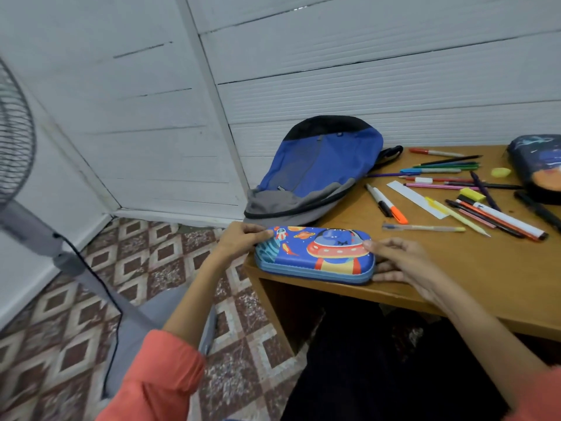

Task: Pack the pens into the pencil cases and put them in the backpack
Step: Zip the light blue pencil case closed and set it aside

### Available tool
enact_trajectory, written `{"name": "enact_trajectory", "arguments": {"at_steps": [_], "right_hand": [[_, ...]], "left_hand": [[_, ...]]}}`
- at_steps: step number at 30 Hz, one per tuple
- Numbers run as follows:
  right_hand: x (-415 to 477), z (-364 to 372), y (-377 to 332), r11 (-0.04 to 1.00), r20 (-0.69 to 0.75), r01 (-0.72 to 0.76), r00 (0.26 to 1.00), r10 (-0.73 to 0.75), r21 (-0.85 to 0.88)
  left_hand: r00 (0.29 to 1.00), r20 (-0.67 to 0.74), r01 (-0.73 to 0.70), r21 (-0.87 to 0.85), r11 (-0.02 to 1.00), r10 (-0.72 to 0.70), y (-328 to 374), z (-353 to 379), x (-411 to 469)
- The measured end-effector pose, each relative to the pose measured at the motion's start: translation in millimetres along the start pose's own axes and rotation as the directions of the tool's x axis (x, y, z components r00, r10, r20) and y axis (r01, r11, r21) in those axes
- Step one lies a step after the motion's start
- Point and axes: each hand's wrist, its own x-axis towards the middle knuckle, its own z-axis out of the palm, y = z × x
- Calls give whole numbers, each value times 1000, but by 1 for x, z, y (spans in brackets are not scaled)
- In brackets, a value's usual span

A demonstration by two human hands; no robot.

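A blue pencil case [315, 253] printed with a rocket and a flying saucer lies closed at the desk's near left corner. My left hand [243, 238] grips its left end, fingers curled over the top edge. My right hand [397, 259] holds its right end, thumb on the lid and fingers beside it on the desk. A blue, grey and black backpack [318, 168] lies at the desk's far left corner against the wall. Several pens, markers and pencils [455, 189] are scattered over the desk to the right. A second, dark pencil case [537, 165] sits at the far right edge.
The wooden desk [470, 268] stands against a white panelled wall. A white ruler [416, 199], a yellow eraser [501, 171] and a yellow highlighter [473, 194] lie among the pens. A standing fan [18, 147] with its cord is on the tiled floor at left.
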Motion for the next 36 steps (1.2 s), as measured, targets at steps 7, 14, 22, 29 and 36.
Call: {"name": "enact_trajectory", "arguments": {"at_steps": [7, 14, 22, 29, 36], "right_hand": [[-6, 7, -1, 998, -11, 40, 999, -41, -48], [-4, 8, 1, 992, 23, 47, 999, -45, -114], [-7, 9, 1, 997, 49, 54, 997, -51, -61], [-7, 10, 0, 997, 46, 53, 998, -51, -50], [-7, 11, 6, 998, 28, 70, 997, -70, 0]], "left_hand": [[987, 54, -164, 308, 937, 154, 22, 19, 42], [995, 28, -96, 575, 812, 97, 52, 39, 62], [968, 34, -207, 674, 709, 250, 82, 68, 69], [922, 29, -310, 651, 693, 385, 114, 89, 73], [919, 70, -330, 674, 661, 387, 144, 149, 55]]}}
